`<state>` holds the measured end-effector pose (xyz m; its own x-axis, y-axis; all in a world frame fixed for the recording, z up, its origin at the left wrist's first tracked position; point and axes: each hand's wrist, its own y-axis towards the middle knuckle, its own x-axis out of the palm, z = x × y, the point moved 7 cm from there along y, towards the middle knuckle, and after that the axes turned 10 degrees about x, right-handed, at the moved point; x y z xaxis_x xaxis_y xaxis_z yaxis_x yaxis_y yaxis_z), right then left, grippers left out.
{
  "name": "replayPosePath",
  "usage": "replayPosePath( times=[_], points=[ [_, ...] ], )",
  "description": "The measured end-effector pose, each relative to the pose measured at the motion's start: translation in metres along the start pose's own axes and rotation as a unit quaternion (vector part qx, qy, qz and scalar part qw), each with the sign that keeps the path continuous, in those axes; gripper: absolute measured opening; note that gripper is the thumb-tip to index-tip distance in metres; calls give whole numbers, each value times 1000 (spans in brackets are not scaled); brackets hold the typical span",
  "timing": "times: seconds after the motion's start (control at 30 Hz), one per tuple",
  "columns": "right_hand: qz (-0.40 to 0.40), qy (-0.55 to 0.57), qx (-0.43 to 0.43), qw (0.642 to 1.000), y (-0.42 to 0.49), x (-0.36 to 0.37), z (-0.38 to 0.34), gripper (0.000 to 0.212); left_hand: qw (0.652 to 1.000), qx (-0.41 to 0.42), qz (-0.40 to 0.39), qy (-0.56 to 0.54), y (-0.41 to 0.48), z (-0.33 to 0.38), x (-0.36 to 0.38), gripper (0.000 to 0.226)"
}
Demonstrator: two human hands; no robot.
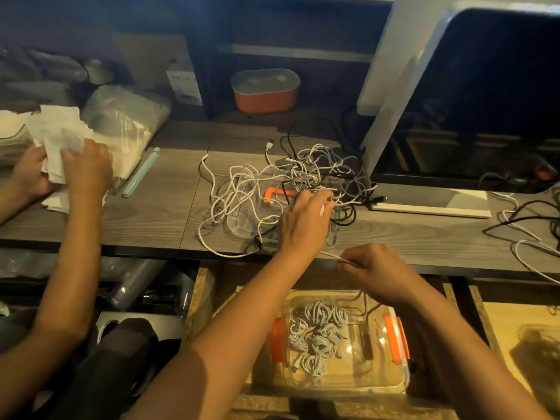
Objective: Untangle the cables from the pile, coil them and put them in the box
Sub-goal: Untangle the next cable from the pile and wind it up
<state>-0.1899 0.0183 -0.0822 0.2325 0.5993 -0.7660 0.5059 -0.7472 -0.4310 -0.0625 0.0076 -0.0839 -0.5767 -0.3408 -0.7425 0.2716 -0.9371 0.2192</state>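
Note:
A tangled pile of white, grey and black cables (306,169) lies on the wooden desk (151,213), partly on a clear box lid with an orange latch (277,195). My left hand (306,221) reaches into the near side of the pile, fingers curled round white strands. Just over the desk's front edge, my right hand (375,272) pinches a thin white cable (333,256) that runs back toward the pile. Below, in an open drawer, stands a clear box with orange latches (380,386) holding several coiled white cables (318,331).
Another person's two hands (75,168) hold papers at the left. A monitor (485,101) stands at the right behind the pile, with more loose cables (521,225) beside it. An orange container (265,90) sits on the back shelf. A mint strip (141,172) lies by plastic bags.

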Motion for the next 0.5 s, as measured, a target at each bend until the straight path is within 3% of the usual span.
replayPosePath(
  times=[0.13,0.3,0.4,0.43,0.5],
  points=[
    [42,-14,32,999,1,-21,19,12,987,66,-83,117,-1,-5,8,32],
    [111,-20,67,991,1,-39,38,12,975,26,-208,77,-12,-20,22,59],
    [150,-32,78,985,0,-44,46,15,953,46,-278,113,-27,-15,30,78],
    [162,-44,80,983,1,-45,50,15,944,64,-292,139,-30,-13,33,79],
    [188,-67,88,976,3,-48,56,16,935,96,-290,180,-34,-11,35,57]
  ],
)
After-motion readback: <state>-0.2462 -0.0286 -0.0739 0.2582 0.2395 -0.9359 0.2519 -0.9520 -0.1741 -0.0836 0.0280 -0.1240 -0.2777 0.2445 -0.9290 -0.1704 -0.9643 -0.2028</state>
